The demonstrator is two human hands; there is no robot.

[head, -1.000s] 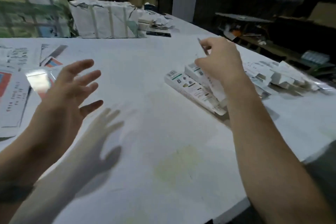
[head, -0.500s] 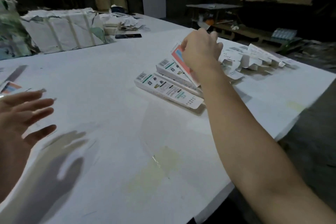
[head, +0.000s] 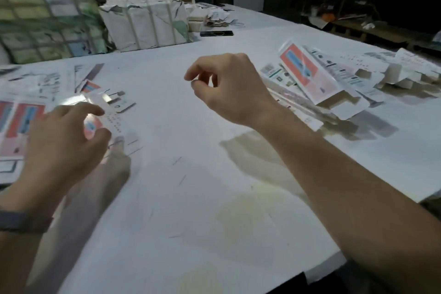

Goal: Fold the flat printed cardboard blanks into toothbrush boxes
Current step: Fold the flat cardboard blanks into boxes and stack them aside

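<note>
My left hand (head: 64,141) pinches a flat glossy blank (head: 114,112), white with a red patch, lifting its edge off the stack of flat printed blanks (head: 19,122) at the table's left. Motion blurs the blank. My right hand (head: 226,88) hovers over the middle of the white table (head: 214,198), fingers loosely curled and holding nothing. To its right lies a pile of folded toothbrush boxes (head: 281,79). A red-faced box (head: 307,74) rests on top of that pile with its end flap open.
Two large wrapped bundles (head: 47,24) (head: 148,21) stand along the back left. A black phone (head: 216,33) lies behind the table's middle. More loose white folded boxes (head: 396,74) lie at the far right. The table's edge (head: 358,241) runs diagonally at lower right.
My right hand has let go of the red-faced box onto the right pile and moved back to the centre. My left hand has dropped to the blanks and taken hold of one.
</note>
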